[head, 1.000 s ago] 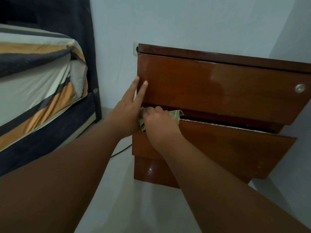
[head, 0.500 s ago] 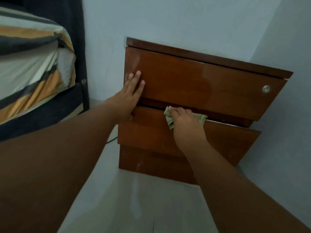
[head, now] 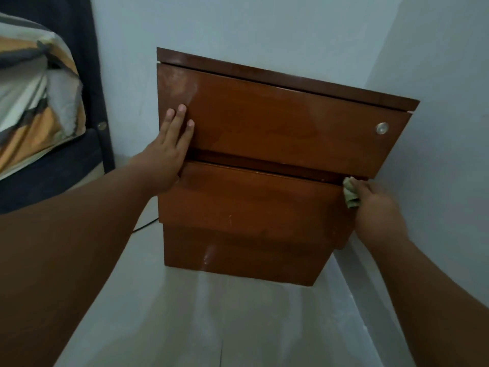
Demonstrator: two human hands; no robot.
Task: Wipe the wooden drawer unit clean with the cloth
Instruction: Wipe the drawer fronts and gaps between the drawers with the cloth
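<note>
Corner wall (head: 264, 27): one wooden drawer unit (head: 238, 250), upright, facing me, drawers running left-right. My left hand (head: 166, 154) lies flat on top drawer (head: 277, 123); right hand (head: 375, 205) grips one cloth (head: 350, 193) at middle drawer (head: 251, 197) right end.

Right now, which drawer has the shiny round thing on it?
The top drawer: a small round silver disc sits near its right end. The middle drawer and bottom drawer have plain fronts.

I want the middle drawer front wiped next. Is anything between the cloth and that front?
Nothing visible. The right hand holds the cloth at the right end of the middle drawer front, which is bare. The left hand rests flat on the top drawer, at its left end.
</note>
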